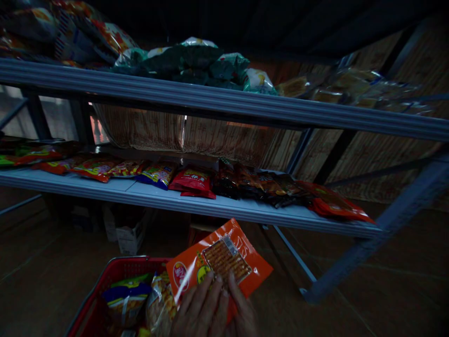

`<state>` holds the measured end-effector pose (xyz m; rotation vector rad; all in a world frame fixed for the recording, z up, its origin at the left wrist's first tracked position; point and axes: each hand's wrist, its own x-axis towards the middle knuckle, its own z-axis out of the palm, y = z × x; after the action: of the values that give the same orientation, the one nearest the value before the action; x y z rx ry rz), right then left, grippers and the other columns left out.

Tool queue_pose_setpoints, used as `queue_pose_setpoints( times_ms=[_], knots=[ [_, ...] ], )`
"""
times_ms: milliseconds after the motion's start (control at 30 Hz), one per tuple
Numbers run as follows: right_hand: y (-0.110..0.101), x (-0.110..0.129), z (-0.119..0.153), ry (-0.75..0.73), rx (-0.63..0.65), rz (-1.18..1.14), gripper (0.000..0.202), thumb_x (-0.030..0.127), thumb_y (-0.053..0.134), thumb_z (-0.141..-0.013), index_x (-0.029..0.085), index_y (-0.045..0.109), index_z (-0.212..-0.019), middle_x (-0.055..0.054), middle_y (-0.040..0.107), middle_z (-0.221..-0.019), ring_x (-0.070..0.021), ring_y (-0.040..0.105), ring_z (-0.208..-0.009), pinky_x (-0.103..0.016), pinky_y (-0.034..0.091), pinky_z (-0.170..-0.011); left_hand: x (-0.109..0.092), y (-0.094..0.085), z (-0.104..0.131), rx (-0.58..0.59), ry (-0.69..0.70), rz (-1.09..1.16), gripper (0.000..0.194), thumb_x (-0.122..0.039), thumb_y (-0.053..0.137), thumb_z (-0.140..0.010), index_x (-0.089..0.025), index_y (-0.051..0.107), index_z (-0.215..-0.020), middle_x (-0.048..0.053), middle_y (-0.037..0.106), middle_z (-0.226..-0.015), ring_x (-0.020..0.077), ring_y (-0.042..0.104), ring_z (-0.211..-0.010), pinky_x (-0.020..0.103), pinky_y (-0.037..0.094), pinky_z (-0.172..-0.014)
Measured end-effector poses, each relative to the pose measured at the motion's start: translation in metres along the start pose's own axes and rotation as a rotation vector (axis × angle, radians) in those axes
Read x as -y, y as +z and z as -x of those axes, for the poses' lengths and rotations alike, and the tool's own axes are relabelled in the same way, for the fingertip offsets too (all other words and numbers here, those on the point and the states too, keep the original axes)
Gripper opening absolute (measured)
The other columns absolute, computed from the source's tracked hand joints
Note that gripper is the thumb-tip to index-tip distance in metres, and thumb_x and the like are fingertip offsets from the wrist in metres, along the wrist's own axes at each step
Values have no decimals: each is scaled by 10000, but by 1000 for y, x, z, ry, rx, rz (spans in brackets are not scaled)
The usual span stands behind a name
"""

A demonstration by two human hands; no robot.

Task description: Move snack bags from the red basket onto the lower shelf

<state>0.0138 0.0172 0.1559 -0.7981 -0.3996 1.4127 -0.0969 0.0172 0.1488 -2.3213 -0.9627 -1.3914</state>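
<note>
An orange snack packet (257,272) with a clear window showing brown stick-shaped pieces is tilted in front of me, below the lower shelf. My left hand (201,306) lies over its bottom edge, fingers together and pressed on the front. Beside it, my right hand (243,313) grips the same bottom edge, with one digit across the front. The undersides of both hands are hidden. Just left of my hands is a red shopping basket (96,291). Inside are a blue-and-green snack bag (126,297) and a clear bag of light brown snacks (161,295).
Snack packets line the lower metal shelf (140,199), including a red one (192,179) and orange ones (338,203) at its right end. Green bags (196,58) lie on the upper shelf (210,100). A slanted shelf leg (351,269) stands right; a white carton (129,238) is underneath.
</note>
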Motion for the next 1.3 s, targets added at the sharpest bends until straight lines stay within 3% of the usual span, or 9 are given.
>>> queue_pose_setpoints(
  times_ms=[67, 133, 300, 400, 533, 700, 1000, 1133, 1300],
  knots=[
    [3, 1, -4, 40, -22, -20, 295, 372, 730, -632, 167, 669, -835, -65, 717, -817, -264, 648, -879, -381, 519, -760, 9, -9, 1, 38, -62, 181, 291, -187, 473, -851, -301, 592, -1090, 3, 643, -1140, 182, 488, -1180, 336, 368, -1011],
    [9, 0, -6, 63, -39, -69, 362, 363, 755, -598, 166, 661, -888, -69, 725, -853, -280, 646, -905, -413, 511, -780, 25, -21, 1, 24, -276, 362, 287, -312, 508, -829, -316, 585, -1105, 17, 603, -1201, 215, 441, -1222, 385, 375, -1006],
    [20, -14, -5, 77, -34, -174, 507, 365, 743, -615, 178, 588, -1060, -83, 710, -968, -298, 615, -989, -460, 491, -817, 51, -34, -9, 99, -1463, 970, 498, -414, 608, -727, -201, 525, -1170, 130, 603, -1182, 310, 568, -1069, 467, 486, -854],
    [23, -22, -4, 92, 25, -193, 525, 347, 725, -649, 178, 552, -1115, -91, 702, -993, -294, 609, -1002, -466, 489, -820, 44, -31, -17, 130, -1723, 1470, 502, -314, 698, -655, -127, 563, -1100, 151, 685, -1008, 322, 643, -915, 442, 519, -792],
    [25, -20, -3, 113, 45, -172, 570, 331, 746, -626, 176, 540, -1134, -87, 710, -967, -290, 625, -968, -462, 491, -817, 36, -29, -24, 60, -1749, 1674, 483, -181, 742, -605, -99, 590, -1056, 144, 707, -937, 315, 649, -903, 425, 506, -825],
    [19, -8, -5, 47, -34, -112, 601, 310, 769, -594, 192, 544, -1139, -83, 720, -932, -287, 646, -910, -480, 482, -826, 49, -32, -31, 82, -1703, 1694, 364, -219, 737, -624, -96, 640, -952, 129, 718, -883, 288, 659, -879, 395, 500, -826],
    [10, 14, 3, 86, 185, 81, 433, 283, 749, -618, 122, 629, -1001, -134, 712, -931, -285, 657, -861, -462, 462, -842, 68, -43, -46, 523, -1455, 1678, 420, -239, 737, -617, -103, 643, -1003, 165, 697, -938, 279, 667, -829, 418, 465, -828],
    [-1, 11, -1, 95, 266, 240, 463, 320, 746, -609, 118, 628, -1009, -116, 715, -896, -284, 658, -852, -460, 456, -845, 56, -27, -50, 480, -1388, 1576, 486, -288, 785, -536, -114, 643, -967, 145, 701, -923, 274, 664, -809, 403, 477, -796],
    [-17, 4, -8, 18, 163, 516, 455, 436, 724, -597, 127, 661, -925, -92, 718, -835, -290, 647, -857, -431, 477, -808, 44, -8, -53, 319, -1445, 1406, 411, -424, 735, -576, -108, 641, -822, 103, 713, -778, 238, 663, -709, 340, 495, -693]
  ],
)
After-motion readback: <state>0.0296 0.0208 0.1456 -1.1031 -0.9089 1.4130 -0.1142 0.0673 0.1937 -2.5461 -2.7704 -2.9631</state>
